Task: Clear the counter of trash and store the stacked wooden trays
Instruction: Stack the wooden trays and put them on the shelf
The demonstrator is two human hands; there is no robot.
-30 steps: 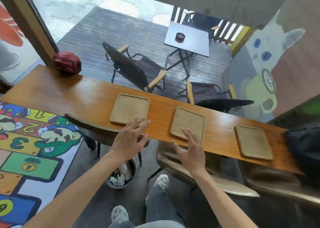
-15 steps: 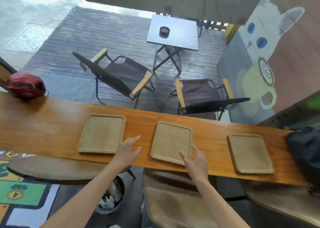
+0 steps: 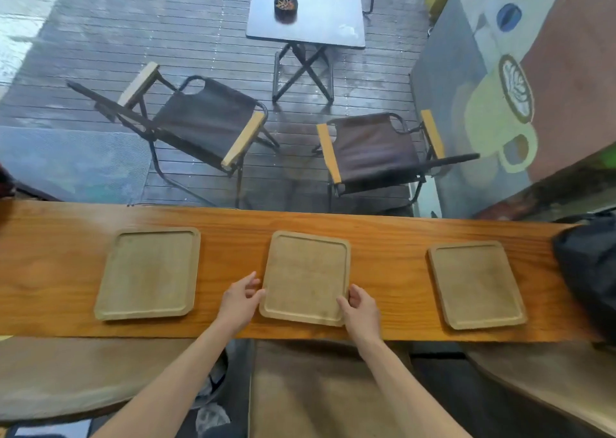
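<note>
Three empty wooden trays lie in a row on the long wooden counter (image 3: 383, 237): a left tray (image 3: 148, 272), a middle tray (image 3: 305, 276) and a right tray (image 3: 475, 282). My left hand (image 3: 240, 301) touches the near left edge of the middle tray, fingers curled against its rim. At the tray's near right corner, my right hand (image 3: 360, 307) has its fingers on the rim. The middle tray still lies flat on the counter.
A black bag (image 3: 590, 271) sits at the counter's right end. Tan stool seats (image 3: 320, 387) stand under the near edge, and a bin with trash (image 3: 213, 384) is below on the floor. Beyond the glass are two folding chairs and a small table with an ashtray (image 3: 286, 4).
Both hands have moved forward from in front of the counter to the two near sides of the middle tray. The view has shifted closer and more directly over the counter.
</note>
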